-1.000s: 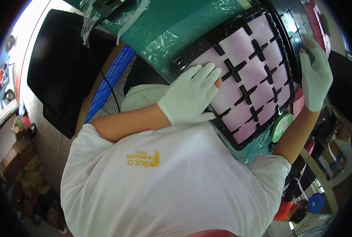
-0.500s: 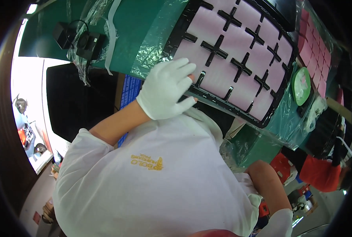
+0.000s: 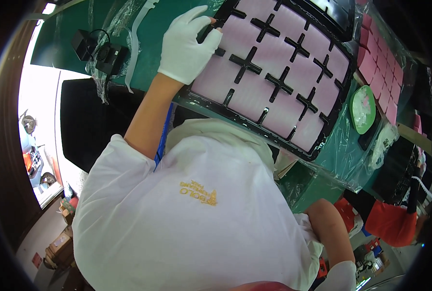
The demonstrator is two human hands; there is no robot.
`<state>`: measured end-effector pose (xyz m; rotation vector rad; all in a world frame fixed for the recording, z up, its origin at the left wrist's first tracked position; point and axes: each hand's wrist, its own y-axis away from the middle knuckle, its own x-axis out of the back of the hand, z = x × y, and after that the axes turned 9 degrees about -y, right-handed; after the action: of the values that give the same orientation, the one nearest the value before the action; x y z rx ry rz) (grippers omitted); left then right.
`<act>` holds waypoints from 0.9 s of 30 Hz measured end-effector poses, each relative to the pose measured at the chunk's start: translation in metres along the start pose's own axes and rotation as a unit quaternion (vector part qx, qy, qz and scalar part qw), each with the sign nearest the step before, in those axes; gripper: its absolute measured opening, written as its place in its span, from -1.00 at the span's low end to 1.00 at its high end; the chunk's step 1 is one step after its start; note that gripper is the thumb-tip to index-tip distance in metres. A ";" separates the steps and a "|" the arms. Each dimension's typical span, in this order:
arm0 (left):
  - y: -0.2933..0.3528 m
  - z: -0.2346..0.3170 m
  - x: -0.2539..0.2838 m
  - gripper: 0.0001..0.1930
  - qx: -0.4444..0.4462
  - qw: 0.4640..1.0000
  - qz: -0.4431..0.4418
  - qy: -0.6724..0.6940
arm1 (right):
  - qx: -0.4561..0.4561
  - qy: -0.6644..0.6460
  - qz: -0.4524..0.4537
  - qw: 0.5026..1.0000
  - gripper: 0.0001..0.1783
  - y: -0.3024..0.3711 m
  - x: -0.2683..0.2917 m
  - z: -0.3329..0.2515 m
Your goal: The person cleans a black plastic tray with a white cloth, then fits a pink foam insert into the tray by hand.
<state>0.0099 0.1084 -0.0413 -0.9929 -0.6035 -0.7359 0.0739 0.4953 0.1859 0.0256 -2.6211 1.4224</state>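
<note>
My left hand [image 3: 187, 46], in a white glove with bare fingertips showing, is at the left side of a black tray [image 3: 247, 115]. Its fingers are apart and bent toward the rim, with nothing visible between them. Whether the tips touch the rim cannot be made out. Black cross-shaped dividers [image 3: 245, 64] stand across the tray, and smooth pale pink pieces [image 3: 254, 92] fill the spaces around them. At the lower right is my right hand [image 3: 341, 276], also white-gloved; it is cut off by the picture edge and its fingers are hidden.
A green dish [image 3: 359, 116] with pale bits lies right of the tray, near a sheet of pink blocks [image 3: 381, 63]. Another black tray [image 3: 333, 12] stands beyond. Clear plastic film [image 3: 339, 165] covers part of the green table. Black boxes with a cable [image 3: 110, 58] lie at left.
My left hand has moved up and left along the tray, from its near left corner to its left side. The tray appears slightly lower and farther left as the view shifted.
</note>
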 end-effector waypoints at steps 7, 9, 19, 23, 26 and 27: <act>-0.003 -0.008 -0.015 -0.75 0.034 0.999 -0.001 0.028 | -0.124 0.053 -0.055 0.989 -0.82 0.004 0.014 -0.013; -0.008 -0.011 -0.022 -0.75 0.036 0.999 0.000 0.030 | -0.136 0.059 -0.040 0.988 -0.84 0.006 0.005 -0.009; -0.079 0.008 -0.064 -0.60 -0.022 0.988 -0.067 -0.139 | -0.067 0.103 -0.122 0.985 -0.80 0.017 0.046 0.036; -0.089 0.029 -0.072 -0.55 -0.030 0.968 -0.107 -0.224 | 0.001 0.236 0.291 0.927 -0.66 0.061 0.058 0.079; -0.085 0.022 -0.076 -0.64 0.007 0.971 -0.120 -0.208 | -0.392 0.583 0.436 0.563 -0.89 0.090 0.112 0.106; -0.086 0.023 -0.080 -0.72 0.007 0.974 -0.125 -0.189 | -0.401 0.603 0.445 0.527 -0.89 0.110 0.131 0.124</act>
<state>-0.1089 0.1208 -0.0463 -1.0632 -1.0785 -0.7671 -0.0820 0.4603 0.0471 -1.8136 -1.5668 -0.1558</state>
